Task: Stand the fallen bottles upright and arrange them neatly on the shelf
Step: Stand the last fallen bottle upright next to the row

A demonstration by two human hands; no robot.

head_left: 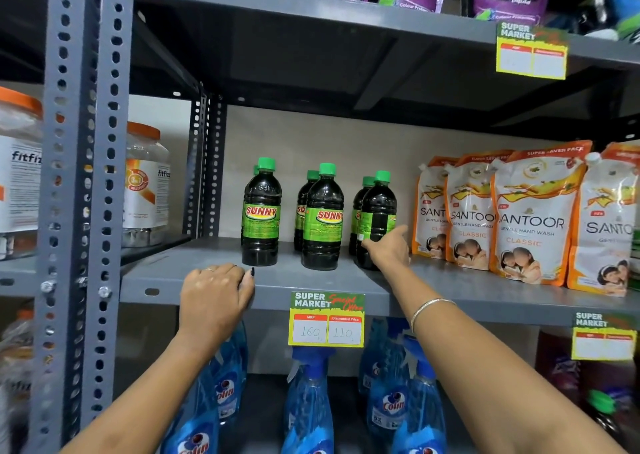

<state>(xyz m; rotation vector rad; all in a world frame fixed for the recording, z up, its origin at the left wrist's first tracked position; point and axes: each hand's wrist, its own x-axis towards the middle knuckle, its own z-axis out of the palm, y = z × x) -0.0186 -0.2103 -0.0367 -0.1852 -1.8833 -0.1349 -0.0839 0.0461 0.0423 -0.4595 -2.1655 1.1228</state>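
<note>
Grey slotted-steel shelving fills the frame, and the middle shelf (pixel 311 282) carries the task's things: dark green-capped bottles, all upright as far as can be seen. They stand in three short files running front to back at the centre of the frame: the left bottle (pixel 260 212) (with another cap just peeking out behind it), the middle bottle (pixel 322 218) and the right bottle (pixel 377 219), each of the last two with one more behind. None lies on its side, so the righting appears done.

What seems left is tidying. The right bottle shows the side of its label, not the front, and the gaps between files look slightly uneven.

The right hand (pixel 388 249) touches the lower body of the right bottle, its fingers loosely spread against the bottle and not closed around it, perhaps for a turn or nudge. The left hand (pixel 214 297) rests on the shelf's front lip at lower left of the bottles, fingers curled over the edge and holding nothing else.

Orange-and-white hand-wash pouches (pixel 530 218) stand just right of the bottles, near enough to be bumped.
</note>
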